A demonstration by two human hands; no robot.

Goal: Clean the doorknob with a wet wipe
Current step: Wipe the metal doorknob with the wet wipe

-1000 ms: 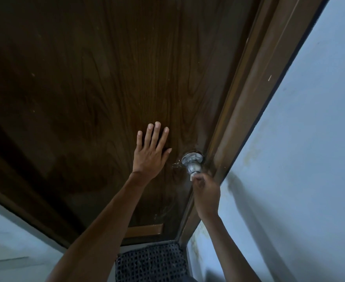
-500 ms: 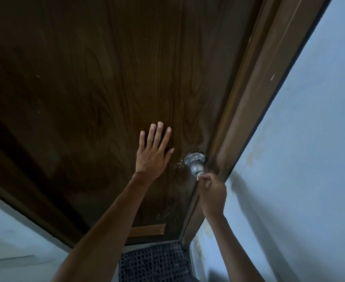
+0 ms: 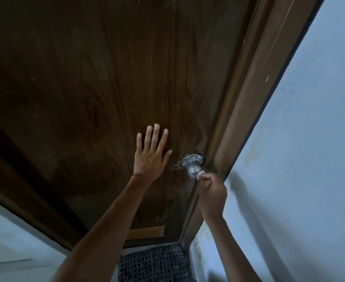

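- Two hands of mine are up at the brown door (image 3: 86,98).
- My left hand (image 3: 150,157) lies flat on the door, with its fingers straight and a bit spread. Its grip is wide and holds nothing.
- It sits just left of the doorknob (image 3: 194,169) and does not touch it.
- The doorknob is round and shiny. It is at the right edge of the door, just beside the door frame (image 3: 259,88).
- My right hand (image 3: 212,192) is low and to the right of the doorknob, with its fingers curled.
- Its grip is narrow and pinches a small white wet wipe (image 3: 199,176) at the fingertips.
- The wet wipe touches the lower right side of the doorknob.
- A pale blue wall (image 3: 309,159) is on the right, with a shadow beside my right arm.
- A dark mat (image 3: 155,263) with little holes lies on the floor at the foot of the door.
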